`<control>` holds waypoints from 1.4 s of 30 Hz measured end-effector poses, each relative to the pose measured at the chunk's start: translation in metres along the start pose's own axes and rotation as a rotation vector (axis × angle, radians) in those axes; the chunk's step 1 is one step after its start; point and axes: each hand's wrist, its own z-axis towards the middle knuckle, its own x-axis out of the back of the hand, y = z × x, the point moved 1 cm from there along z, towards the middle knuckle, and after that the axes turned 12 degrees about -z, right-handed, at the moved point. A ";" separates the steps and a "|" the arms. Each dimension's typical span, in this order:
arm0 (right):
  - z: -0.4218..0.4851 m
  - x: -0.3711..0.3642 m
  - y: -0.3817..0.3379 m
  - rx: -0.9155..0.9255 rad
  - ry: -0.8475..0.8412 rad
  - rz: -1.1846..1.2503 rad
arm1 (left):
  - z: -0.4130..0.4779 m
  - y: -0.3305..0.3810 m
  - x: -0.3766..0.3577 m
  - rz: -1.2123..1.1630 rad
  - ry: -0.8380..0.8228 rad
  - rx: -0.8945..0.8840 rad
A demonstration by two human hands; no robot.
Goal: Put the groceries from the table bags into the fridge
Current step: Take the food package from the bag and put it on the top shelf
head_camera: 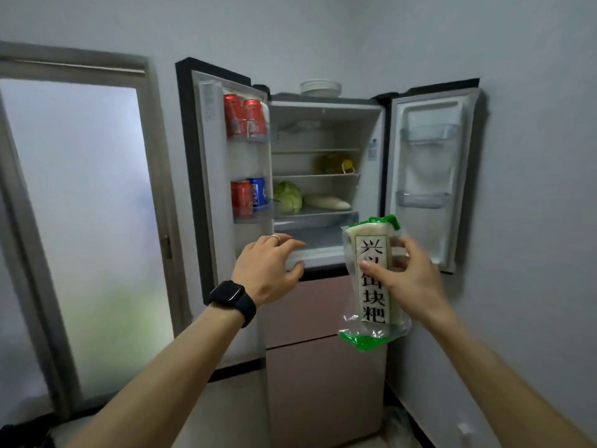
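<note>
The right hand [416, 279] pinches the rice cake pack [371, 302] upright just before the fridge [323, 305]; its slick wrap may slip from that grip. The left hand [268, 270], relaxed and empty, hovers at the fridge's drawer [323, 234]; a jerked pull could jolt the cabbage [287, 197] above

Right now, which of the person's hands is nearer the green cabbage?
Left. The left hand is just below the cabbage; the right hand grips a packet lower right of it, further off.
</note>
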 end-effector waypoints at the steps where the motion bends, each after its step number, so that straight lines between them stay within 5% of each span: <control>1: 0.021 0.000 0.005 0.028 -0.001 -0.019 | 0.021 -0.001 -0.007 -0.002 0.015 -0.006; 17: 0.351 -0.004 0.078 0.306 0.071 -0.264 | 0.352 -0.045 -0.066 0.160 0.119 -0.046; 29: 0.589 -0.041 0.119 0.443 0.071 -0.145 | 0.534 -0.102 -0.134 0.289 0.189 0.097; 42: 0.815 -0.140 0.128 0.046 -0.017 -0.115 | 0.685 -0.208 -0.185 0.339 0.202 0.185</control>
